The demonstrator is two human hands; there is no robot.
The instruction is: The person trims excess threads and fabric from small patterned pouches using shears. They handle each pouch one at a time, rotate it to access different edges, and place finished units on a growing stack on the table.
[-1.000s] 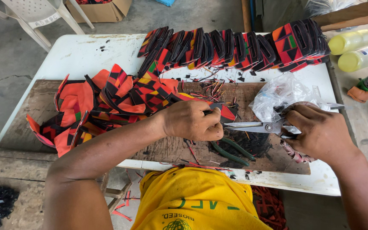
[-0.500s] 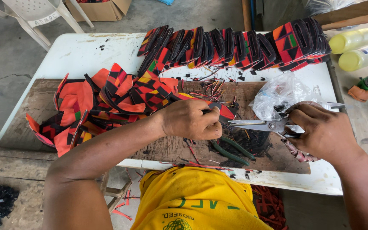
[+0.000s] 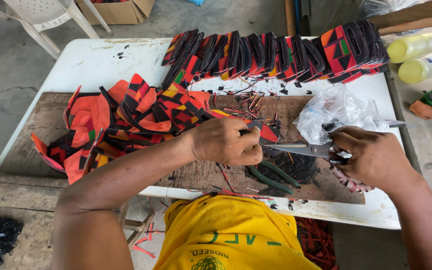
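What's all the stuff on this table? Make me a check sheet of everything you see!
Surface: white table with a brown board laid on it.
Job's things: scissors in the right hand; a small red and black piece pinched by the left hand.
Clutter: pile of red, orange and black pieces on the left; row of finished pieces along the far edge; clear plastic bag; green-handled pliers; thin offcuts scattered about.
Hands: both closed on what they hold.
Cables: nothing seen.
Surroundings: two yellow bottles at right, white plastic chair, cardboard box, concrete floor.
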